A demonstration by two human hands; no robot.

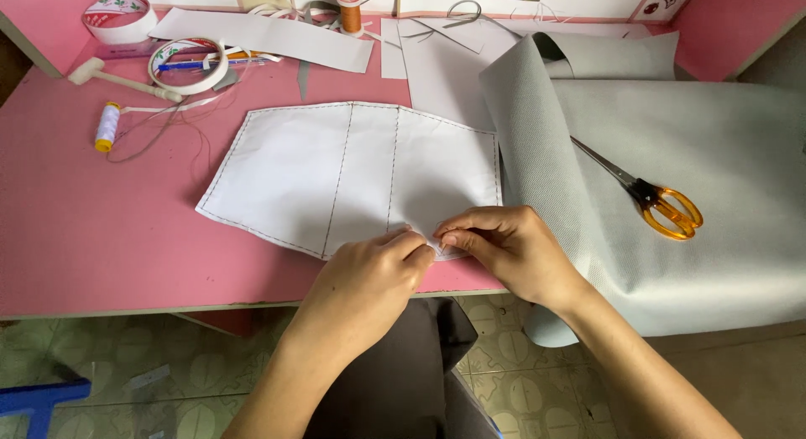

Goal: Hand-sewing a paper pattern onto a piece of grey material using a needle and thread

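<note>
The near edge of the stitched white panel is pinched between the closed fingertips of the left hand and right hand, at the pink table's front. Seam lines are already sewn; possibly a thread end is being worked. Farther off, orange-handled scissors lie on grey fabric.

We see a home sewing corner | pink table | thread spools | orange-handled scissors | grey fabric | tape rolls | stitched white panel | tiled floor
</note>
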